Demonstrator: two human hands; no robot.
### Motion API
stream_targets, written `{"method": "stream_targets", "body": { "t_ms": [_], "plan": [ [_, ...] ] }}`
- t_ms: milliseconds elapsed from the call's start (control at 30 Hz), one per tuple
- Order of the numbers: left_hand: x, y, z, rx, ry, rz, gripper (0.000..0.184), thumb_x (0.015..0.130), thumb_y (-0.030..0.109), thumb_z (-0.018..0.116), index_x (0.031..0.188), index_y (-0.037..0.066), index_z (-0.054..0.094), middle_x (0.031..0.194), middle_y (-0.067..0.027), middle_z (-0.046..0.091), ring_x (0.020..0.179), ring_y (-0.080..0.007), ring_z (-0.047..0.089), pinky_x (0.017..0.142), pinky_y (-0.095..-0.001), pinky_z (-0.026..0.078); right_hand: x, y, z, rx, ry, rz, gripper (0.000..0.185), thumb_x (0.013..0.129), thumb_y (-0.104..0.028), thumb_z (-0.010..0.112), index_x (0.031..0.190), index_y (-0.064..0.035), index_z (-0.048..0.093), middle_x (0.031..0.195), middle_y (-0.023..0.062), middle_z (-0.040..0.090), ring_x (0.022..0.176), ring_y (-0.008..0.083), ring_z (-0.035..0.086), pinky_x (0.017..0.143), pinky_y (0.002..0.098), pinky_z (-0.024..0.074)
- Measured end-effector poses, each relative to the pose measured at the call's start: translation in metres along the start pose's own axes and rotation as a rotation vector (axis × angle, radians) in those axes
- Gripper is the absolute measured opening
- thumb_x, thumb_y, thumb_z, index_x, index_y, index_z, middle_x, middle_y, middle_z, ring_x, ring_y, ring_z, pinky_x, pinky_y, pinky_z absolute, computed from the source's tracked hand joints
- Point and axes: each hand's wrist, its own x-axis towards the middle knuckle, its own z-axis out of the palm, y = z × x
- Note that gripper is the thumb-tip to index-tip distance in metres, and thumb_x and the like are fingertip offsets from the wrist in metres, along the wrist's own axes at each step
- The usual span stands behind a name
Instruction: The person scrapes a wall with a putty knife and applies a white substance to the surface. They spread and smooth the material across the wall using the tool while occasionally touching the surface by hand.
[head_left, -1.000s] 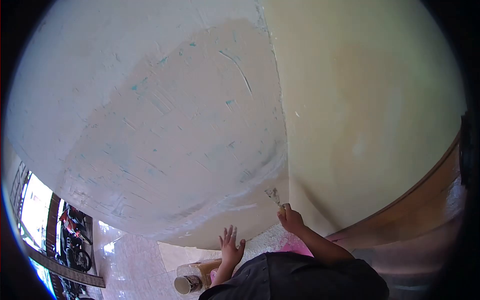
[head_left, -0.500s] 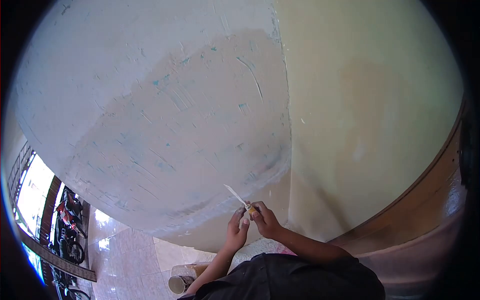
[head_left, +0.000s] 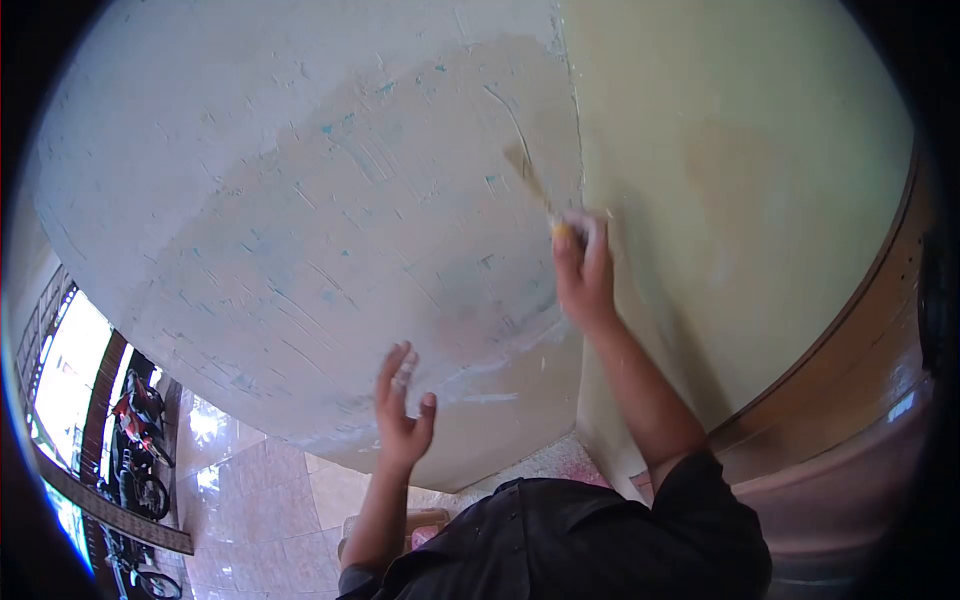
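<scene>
My right hand (head_left: 583, 265) is raised near the wall corner, wrapped round the yellow handle of a putty knife (head_left: 530, 178). The knife's blade points up and left over the damp-looking patch of the wall (head_left: 390, 220); whether it touches the surface I cannot tell. Thin ridges and small blue-green specks mark this patch. Lower down, my left hand (head_left: 405, 405) is held up in front of the wall with fingers and thumb apart and nothing in it. Whitish smears show on its fingers.
A yellowish wall (head_left: 760, 230) meets the patched one at a vertical corner. Brown wood panelling (head_left: 850, 370) curves along the right. Glossy tiles (head_left: 265, 510) cover the floor at lower left, and motorcycles (head_left: 140, 430) stand beyond it.
My right hand has risen with the putty knife from low by my body to the wall near the corner. My left hand has moved left and up, apart from the right, its fingers spread.
</scene>
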Motion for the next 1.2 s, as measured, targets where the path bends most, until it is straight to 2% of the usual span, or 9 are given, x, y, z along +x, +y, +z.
{"method": "stream_targets", "body": {
  "t_ms": [100, 233, 433, 533, 633, 800, 867, 967, 1200],
  "plan": [
    [0.021, 0.006, -0.028, 0.059, 0.113, 0.135, 0.043, 0.093, 0.023, 0.055, 0.131, 0.001, 0.051, 0.136, -0.0240, 0.049, 0.130, -0.0431, 0.042, 0.107, -0.0502, 0.033, 0.074, -0.037, 0.002, -0.199, 0.146, -0.370, 0.027, 0.093, -0.018, 0.056, 0.115, -0.0025, 0.052, 0.103, 0.0165, 0.059, 0.091, 0.0348, 0.058, 0.082, 0.0443, 0.0466],
    [0.021, 0.002, -0.032, 0.098, 0.174, 0.187, 0.044, 0.096, 0.030, 0.052, 0.130, 0.002, 0.051, 0.138, -0.0234, 0.047, 0.131, -0.0440, 0.041, 0.106, -0.0524, 0.033, 0.100, -0.042, 0.012, -0.318, 0.088, -0.410, 0.029, 0.092, -0.017, 0.057, 0.118, -0.0049, 0.053, 0.103, 0.0166, 0.059, 0.091, 0.0364, 0.058, 0.080, 0.0452, 0.0480],
    [-0.025, -0.019, -0.019, 0.088, 0.142, -0.007, 0.042, 0.096, 0.028, 0.051, 0.128, 0.001, 0.053, 0.138, -0.0234, 0.047, 0.131, -0.0423, 0.040, 0.106, -0.0518, 0.033, -0.076, 0.088, 0.006, -0.644, -0.205, 0.112, 0.030, 0.092, -0.023, 0.057, 0.113, -0.0025, 0.054, 0.093, 0.0204, 0.060, 0.087, 0.0380, 0.060, 0.074, 0.0473, 0.0499],
    [-0.044, -0.025, -0.011, 0.045, 0.116, -0.071, 0.036, 0.093, 0.023, 0.055, 0.121, 0.000, 0.057, 0.132, -0.0216, 0.052, 0.128, -0.0417, 0.044, 0.106, -0.0508, 0.034, -0.181, 0.122, -0.024, -0.491, -0.203, 0.045, 0.028, 0.091, -0.017, 0.057, 0.112, 0.0015, 0.052, 0.091, 0.0249, 0.057, 0.084, 0.0438, 0.058, 0.073, 0.0473, 0.0479],
    [-0.040, -0.023, 0.000, 0.020, 0.072, -0.092, 0.028, 0.089, 0.015, 0.057, 0.113, 0.001, 0.062, 0.122, -0.0197, 0.059, 0.121, -0.0401, 0.051, 0.103, -0.0482, 0.038, -0.174, 0.101, -0.035, -0.372, -0.154, 0.091, 0.026, 0.089, -0.012, 0.060, 0.109, 0.0011, 0.053, 0.094, 0.0241, 0.058, 0.088, 0.0439, 0.059, 0.078, 0.0487, 0.0475],
    [-0.020, -0.001, 0.029, -0.153, -0.150, -0.105, 0.028, 0.087, 0.011, 0.060, 0.114, 0.003, 0.063, 0.116, -0.0176, 0.063, 0.112, -0.0372, 0.058, 0.095, -0.0426, 0.046, -0.079, 0.016, -0.030, -0.217, -0.054, 0.048, 0.028, 0.096, -0.023, 0.054, 0.111, 0.0004, 0.051, 0.082, 0.0168, 0.060, 0.067, 0.0294, 0.061, 0.064, 0.0383, 0.0496],
    [-0.013, 0.010, 0.040, -0.192, -0.222, -0.099, 0.030, 0.086, 0.011, 0.061, 0.115, 0.003, 0.063, 0.116, -0.0169, 0.063, 0.112, -0.0379, 0.058, 0.094, -0.0430, 0.046, -0.067, -0.007, -0.022, 0.241, -0.164, 0.413, 0.030, 0.101, -0.032, 0.045, 0.107, -0.0034, 0.049, 0.073, 0.0106, 0.059, 0.052, 0.0148, 0.054, 0.049, 0.0275, 0.0432],
    [-0.003, 0.024, 0.045, -0.206, -0.222, -0.076, 0.033, 0.085, 0.011, 0.063, 0.117, 0.004, 0.062, 0.118, -0.0170, 0.061, 0.113, -0.0398, 0.055, 0.096, -0.0444, 0.045, -0.081, -0.024, -0.004, 0.539, -0.236, 0.667, 0.032, 0.103, -0.037, 0.038, 0.102, -0.0073, 0.049, 0.070, 0.0087, 0.060, 0.047, 0.0078, 0.048, 0.043, 0.0218, 0.0354],
    [-0.025, 0.014, 0.039, -0.222, -0.045, -0.157, 0.039, 0.088, 0.014, 0.063, 0.125, 0.002, 0.056, 0.131, -0.0203, 0.052, 0.117, -0.0390, 0.052, 0.100, -0.0455, 0.041, -0.132, -0.053, 0.044, 0.761, -0.565, 0.865, 0.041, 0.103, -0.040, 0.035, 0.131, -0.0101, 0.031, 0.068, 0.0087, 0.057, 0.044, 0.0131, 0.052, 0.040, 0.0249, 0.0393]
  ]
}}
